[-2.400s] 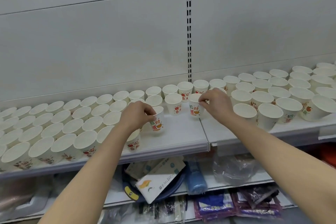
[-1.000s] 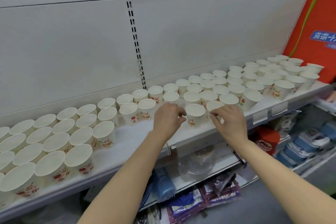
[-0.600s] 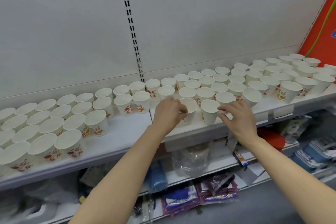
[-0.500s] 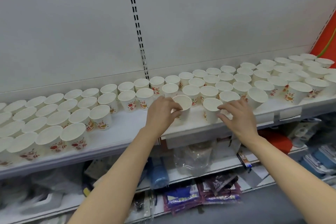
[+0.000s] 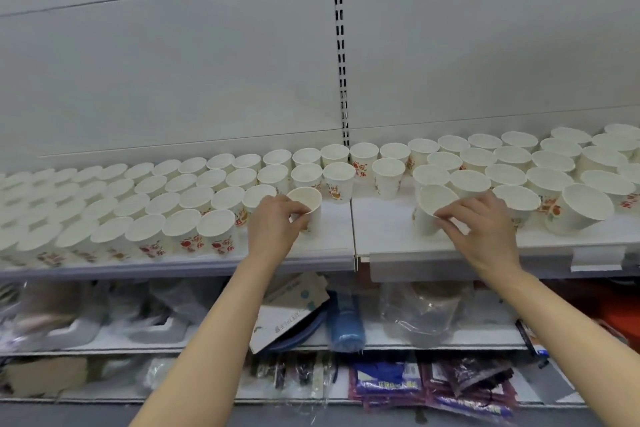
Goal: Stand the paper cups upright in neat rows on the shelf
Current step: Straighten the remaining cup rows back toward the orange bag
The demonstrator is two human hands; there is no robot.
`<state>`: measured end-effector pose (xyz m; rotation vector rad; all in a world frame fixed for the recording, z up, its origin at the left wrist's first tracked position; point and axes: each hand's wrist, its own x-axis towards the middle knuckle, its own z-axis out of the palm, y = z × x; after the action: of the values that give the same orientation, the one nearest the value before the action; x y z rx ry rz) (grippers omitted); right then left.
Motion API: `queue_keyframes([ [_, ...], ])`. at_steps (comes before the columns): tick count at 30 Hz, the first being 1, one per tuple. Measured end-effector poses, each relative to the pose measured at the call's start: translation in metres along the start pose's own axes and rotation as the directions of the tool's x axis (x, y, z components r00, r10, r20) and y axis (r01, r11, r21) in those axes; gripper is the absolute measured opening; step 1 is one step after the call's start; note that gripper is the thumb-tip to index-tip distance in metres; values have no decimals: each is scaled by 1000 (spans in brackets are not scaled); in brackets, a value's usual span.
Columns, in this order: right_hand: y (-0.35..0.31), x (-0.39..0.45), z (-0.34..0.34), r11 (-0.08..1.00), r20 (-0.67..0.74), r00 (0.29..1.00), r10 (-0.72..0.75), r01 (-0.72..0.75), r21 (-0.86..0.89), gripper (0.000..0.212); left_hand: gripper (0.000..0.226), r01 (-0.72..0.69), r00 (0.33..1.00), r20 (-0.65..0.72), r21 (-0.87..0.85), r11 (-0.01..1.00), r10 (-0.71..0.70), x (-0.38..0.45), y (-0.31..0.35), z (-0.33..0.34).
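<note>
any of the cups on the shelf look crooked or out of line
Yes. The far-right front cup leans toward the camera. The cups under the left hand and right hand tilt too, beside a bare gap on the shelf.
</note>
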<state>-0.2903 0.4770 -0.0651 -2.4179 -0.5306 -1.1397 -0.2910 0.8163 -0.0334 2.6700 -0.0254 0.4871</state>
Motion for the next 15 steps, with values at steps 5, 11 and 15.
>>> queue_keyframes([
  [5,-56,18,47,990,55,996,-71,64,124,5,14,-30,996,81,96,995,22,16,-10,1],
  [11,-95,36,90,988,183,981,-71,44,146,11,23,-84,991,113,61,995,77,28,-21,0],
  [15,-105,49,105,990,232,968,-99,72,124,8,23,-146,984,119,86,986,135,35,-39,-8],
])
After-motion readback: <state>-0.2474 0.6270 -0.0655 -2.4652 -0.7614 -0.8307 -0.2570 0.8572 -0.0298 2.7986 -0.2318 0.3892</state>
